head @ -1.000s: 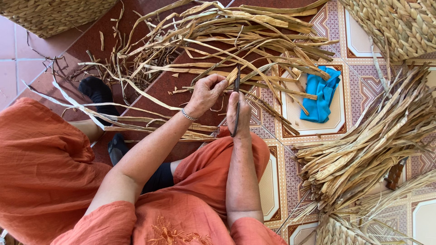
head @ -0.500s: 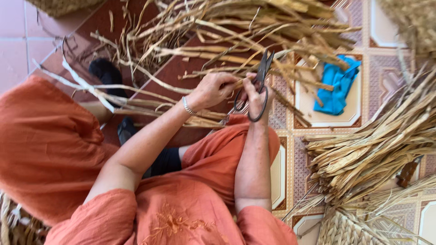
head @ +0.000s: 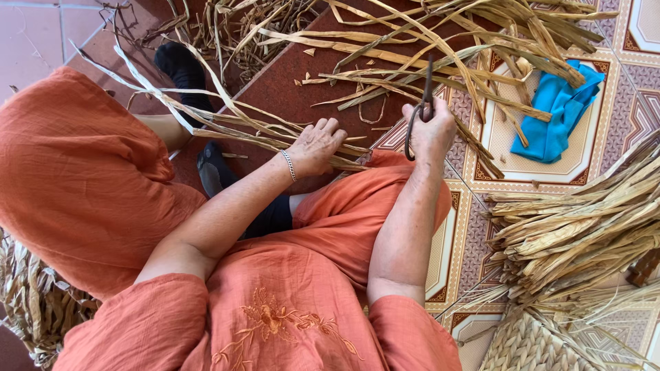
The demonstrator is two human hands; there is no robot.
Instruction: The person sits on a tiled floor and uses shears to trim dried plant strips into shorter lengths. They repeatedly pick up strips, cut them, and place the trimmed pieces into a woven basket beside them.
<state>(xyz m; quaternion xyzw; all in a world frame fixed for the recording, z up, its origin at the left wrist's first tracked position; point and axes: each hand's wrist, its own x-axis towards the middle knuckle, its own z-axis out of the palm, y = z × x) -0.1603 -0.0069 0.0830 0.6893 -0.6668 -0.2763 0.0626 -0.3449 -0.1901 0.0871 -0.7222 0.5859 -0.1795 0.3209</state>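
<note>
Scissors raised blades-up since the earlier frame, gripped in the right hand, left hand closed on dried leaf strips across the lap, blue cloth lying far right on the tiled floor.

Dark metal scissors upright; dried straw strips bundled across lap
</note>
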